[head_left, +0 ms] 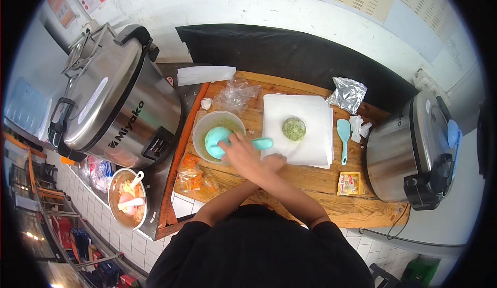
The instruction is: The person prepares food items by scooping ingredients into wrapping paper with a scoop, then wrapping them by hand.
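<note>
Holding teal scoop [216, 137] across bowl [196, 139] rim: right hand [241, 153] | left hand [275, 161] at paper [313, 151] edge, grip unclear

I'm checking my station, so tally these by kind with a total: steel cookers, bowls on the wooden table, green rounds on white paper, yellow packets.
Steel cookers: 2
Bowls on the wooden table: 1
Green rounds on white paper: 1
Yellow packets: 1
Total: 5
</note>
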Motion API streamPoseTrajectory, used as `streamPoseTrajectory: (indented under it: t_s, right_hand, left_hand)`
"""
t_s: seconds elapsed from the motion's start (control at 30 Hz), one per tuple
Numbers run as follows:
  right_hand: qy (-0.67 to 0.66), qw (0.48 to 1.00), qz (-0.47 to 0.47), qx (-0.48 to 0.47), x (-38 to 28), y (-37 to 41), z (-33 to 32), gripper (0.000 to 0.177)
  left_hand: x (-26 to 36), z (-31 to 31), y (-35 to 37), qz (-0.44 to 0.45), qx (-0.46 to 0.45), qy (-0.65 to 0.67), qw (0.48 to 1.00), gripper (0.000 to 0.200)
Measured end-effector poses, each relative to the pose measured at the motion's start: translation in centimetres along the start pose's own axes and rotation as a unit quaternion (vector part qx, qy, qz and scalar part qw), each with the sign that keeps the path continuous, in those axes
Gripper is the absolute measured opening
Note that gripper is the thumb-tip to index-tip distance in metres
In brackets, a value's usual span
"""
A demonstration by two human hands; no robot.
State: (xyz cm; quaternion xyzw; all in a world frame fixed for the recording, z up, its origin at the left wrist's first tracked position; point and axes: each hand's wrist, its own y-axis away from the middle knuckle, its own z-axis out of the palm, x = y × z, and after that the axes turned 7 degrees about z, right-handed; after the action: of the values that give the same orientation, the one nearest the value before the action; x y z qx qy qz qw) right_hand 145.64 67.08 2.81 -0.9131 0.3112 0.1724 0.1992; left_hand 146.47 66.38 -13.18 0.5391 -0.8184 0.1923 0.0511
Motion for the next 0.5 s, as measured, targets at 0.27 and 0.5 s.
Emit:
streamPoseTrajectory:
  t_s: [0.27, 0.5]
  right_hand:
    - [-0.169, 0.982, 0.049, 0.073, 3.8, 4.7, -5.7, 0.031]
    - [0.086, 0.990, 0.107, -0.004, 11.1, 14.6, 0.1, 0.018]
  left_hand:
    - [0.6, -4.0, 3.0, -0.006, -0.007, 0.017, 1.000, 0.008]
    - [1.7, -4.4, 4.4, 0.035, 0.028, 0.026, 0.999, 0.004]
